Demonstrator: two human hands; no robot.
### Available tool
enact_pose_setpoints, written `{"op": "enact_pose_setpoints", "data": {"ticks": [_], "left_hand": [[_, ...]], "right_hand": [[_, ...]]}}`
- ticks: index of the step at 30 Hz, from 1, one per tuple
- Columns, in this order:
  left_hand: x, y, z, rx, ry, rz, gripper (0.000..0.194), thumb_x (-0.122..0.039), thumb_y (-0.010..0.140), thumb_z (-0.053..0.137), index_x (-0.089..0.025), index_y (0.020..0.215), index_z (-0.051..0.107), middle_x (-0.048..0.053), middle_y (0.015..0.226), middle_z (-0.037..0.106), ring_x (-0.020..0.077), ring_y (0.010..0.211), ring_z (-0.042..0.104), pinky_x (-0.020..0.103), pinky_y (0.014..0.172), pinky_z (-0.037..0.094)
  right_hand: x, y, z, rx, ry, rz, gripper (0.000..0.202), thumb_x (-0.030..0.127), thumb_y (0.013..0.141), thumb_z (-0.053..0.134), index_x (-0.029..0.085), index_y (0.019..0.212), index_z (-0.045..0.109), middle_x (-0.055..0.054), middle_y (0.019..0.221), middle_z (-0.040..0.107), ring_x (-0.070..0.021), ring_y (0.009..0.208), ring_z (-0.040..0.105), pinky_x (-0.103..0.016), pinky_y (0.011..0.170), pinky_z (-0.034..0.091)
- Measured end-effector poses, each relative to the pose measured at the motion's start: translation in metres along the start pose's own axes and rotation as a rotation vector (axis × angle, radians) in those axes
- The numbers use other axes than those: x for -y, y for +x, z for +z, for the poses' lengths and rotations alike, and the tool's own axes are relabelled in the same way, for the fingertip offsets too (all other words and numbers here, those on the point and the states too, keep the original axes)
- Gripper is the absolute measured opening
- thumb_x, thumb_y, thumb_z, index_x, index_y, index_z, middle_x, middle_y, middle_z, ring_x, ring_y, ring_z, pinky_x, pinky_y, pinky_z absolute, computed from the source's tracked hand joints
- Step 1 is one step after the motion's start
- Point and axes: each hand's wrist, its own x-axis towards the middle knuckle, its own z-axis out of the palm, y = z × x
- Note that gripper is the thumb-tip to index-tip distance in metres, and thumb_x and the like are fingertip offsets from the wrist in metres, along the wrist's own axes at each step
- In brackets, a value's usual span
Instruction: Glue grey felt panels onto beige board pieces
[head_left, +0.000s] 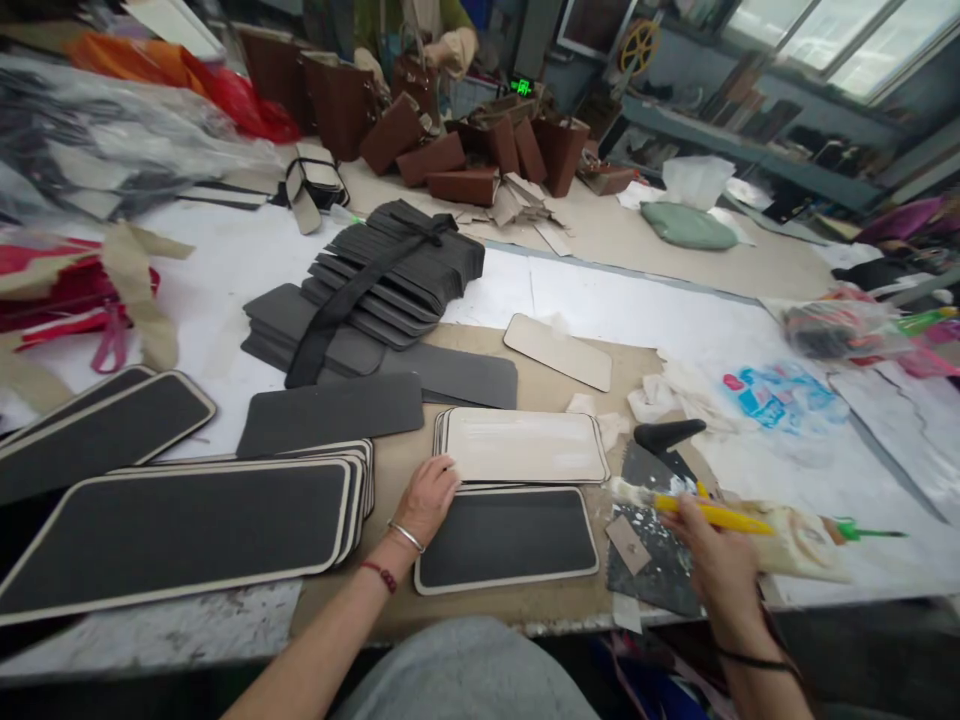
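My left hand (pixel 429 497) has its fingers together, pressed on the left end of a stack whose top is a beige panel (pixel 529 445) with a whitish wet-looking coat. In my right hand (pixel 712 555) is a brush with a yellow handle (pixel 724 515), its pale bristles pointing left, near the panel's right end. Just below the stack lies a black panel with a beige rim (pixel 506 540). Under the brush, a dark sheet spattered with white (pixel 649 560) carries a small grey-beige card (pixel 628 545).
Larger black rimmed panels (pixel 195 525) are stacked at left. Behind them is a strapped bundle of dark grey pieces (pixel 397 270). A single beige piece (pixel 559 352) lies farther back. Brown bags (pixel 345 105) stand across the table, near another person's hand (pixel 452 52). A white tube with green nozzle (pixel 806 545) lies right.
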Motion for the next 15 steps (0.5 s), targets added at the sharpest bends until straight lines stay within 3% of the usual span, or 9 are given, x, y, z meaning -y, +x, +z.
{"op": "enact_pose_setpoints", "data": {"ticks": [3,6,10,15], "left_hand": [[0.000,0.000,-0.001,-0.013,-0.014,-0.005,0.010,-0.016,0.082,0.050,-0.018,0.077,0.058,0.006,0.089,0.060,0.0176,0.091,0.055,0.035,0.080,0.051],[-0.001,0.001,-0.001,-0.013,-0.024,-0.013,0.012,-0.016,0.082,0.049,-0.018,0.077,0.059,0.006,0.088,0.060,0.0174,0.090,0.054,0.035,0.079,0.051],[-0.002,0.001,-0.002,-0.008,-0.030,-0.024,0.014,-0.017,0.083,0.048,-0.018,0.077,0.060,0.006,0.088,0.060,0.0170,0.089,0.054,0.034,0.078,0.051],[-0.001,0.001,-0.002,0.021,-0.036,-0.033,0.013,-0.017,0.083,0.048,-0.017,0.078,0.060,0.006,0.087,0.059,0.0174,0.091,0.053,0.034,0.079,0.051]], "right_hand": [[0.046,-0.039,0.081,0.376,0.260,0.123,0.035,0.048,0.064,0.064,0.017,0.079,0.057,-0.004,0.064,0.064,-0.0205,0.059,0.063,-0.035,0.058,0.053],[0.084,-0.069,0.136,0.529,0.358,0.080,0.035,0.049,0.067,0.062,0.018,0.079,0.054,-0.001,0.063,0.061,-0.0180,0.058,0.062,-0.033,0.060,0.052],[0.105,-0.089,0.173,0.600,0.399,0.042,0.035,0.052,0.067,0.061,0.019,0.076,0.052,0.001,0.065,0.060,-0.0156,0.055,0.060,-0.030,0.058,0.051],[0.095,-0.086,0.185,0.606,0.354,0.044,0.034,0.052,0.068,0.059,0.019,0.075,0.052,0.000,0.063,0.059,-0.0155,0.054,0.059,-0.029,0.057,0.050]]}}
